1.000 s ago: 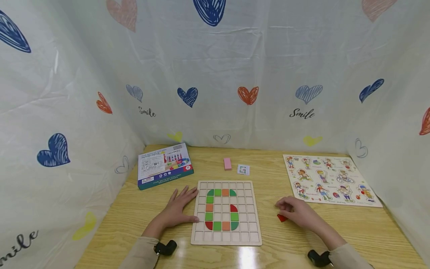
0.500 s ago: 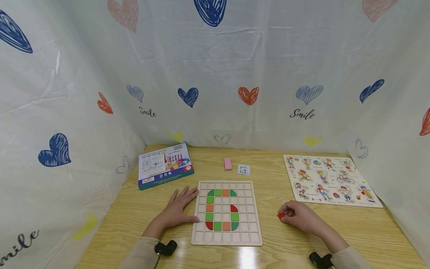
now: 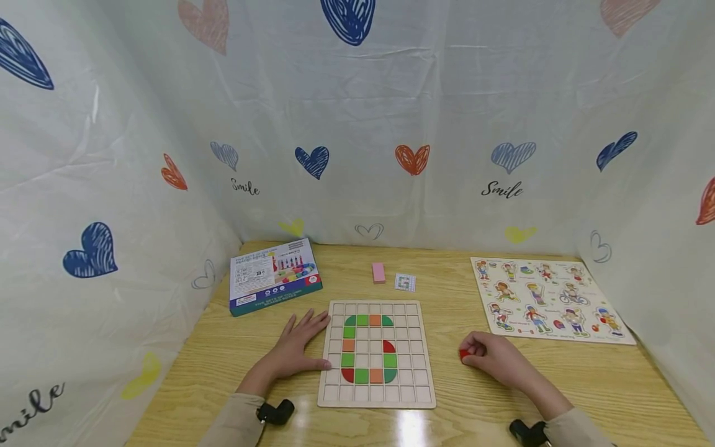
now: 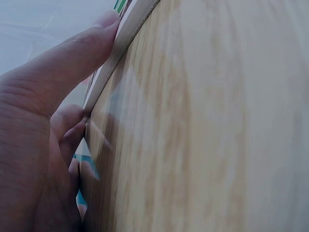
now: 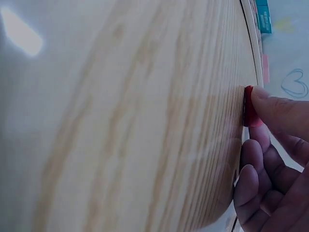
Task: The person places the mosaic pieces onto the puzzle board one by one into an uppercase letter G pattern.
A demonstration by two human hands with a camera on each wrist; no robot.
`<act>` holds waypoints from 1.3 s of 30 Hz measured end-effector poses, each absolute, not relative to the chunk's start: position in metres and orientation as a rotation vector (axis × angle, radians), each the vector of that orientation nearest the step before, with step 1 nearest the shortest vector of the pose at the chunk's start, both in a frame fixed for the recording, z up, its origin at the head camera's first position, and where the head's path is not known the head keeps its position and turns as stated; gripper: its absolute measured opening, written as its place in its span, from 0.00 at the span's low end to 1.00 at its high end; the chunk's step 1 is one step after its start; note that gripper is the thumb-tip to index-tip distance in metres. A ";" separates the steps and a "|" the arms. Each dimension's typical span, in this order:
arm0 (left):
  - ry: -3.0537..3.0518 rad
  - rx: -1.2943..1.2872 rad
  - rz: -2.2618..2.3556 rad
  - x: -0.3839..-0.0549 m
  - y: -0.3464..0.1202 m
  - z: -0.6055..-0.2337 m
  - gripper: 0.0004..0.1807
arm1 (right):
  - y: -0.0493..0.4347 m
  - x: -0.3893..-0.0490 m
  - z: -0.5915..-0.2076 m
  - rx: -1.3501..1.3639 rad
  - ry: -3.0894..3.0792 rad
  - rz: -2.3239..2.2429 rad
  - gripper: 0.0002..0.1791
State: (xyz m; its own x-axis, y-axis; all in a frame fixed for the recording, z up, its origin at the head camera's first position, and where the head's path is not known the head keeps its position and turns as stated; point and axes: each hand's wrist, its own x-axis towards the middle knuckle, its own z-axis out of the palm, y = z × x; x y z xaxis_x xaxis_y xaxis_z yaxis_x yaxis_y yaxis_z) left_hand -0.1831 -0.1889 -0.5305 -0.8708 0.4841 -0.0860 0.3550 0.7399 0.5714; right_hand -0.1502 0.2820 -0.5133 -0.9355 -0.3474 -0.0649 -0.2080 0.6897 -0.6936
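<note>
A wooden grid board [image 3: 412, 345] lies flat, with green, orange and red tiles set in its cells in a ring-like shape. At its left edge my left hand [image 3: 292, 349] rests with fingers spread; the thumb [image 4: 72, 55] touches the board's side in the left wrist view. To the right of the board, my right hand [image 3: 496, 358] pinches a small red tile [image 5: 250, 107] between thumb and curled fingers. In the right wrist view the tile stands on edge, at or just above the tabletop. Fingers cover most of it in the head view.
Back left is a printed game box [image 3: 275, 277]. A pink block [image 3: 378, 272] and a small pattern card [image 3: 404, 282] lie behind the board. A picture puzzle board [image 3: 550, 301] sits at the back right. White heart-print curtain [image 3: 357, 112] encloses the table [image 3: 447, 397].
My right hand has taken the red tile between thumb and fingers; earlier the tile lay beneath them. It has since shifted slightly left. My left hand and the board stayed put.
</note>
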 end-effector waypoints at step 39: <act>2.710 0.679 0.818 -0.183 -0.189 -0.531 0.56 | 0.218 -0.182 -0.507 -0.608 2.703 -1.179 0.07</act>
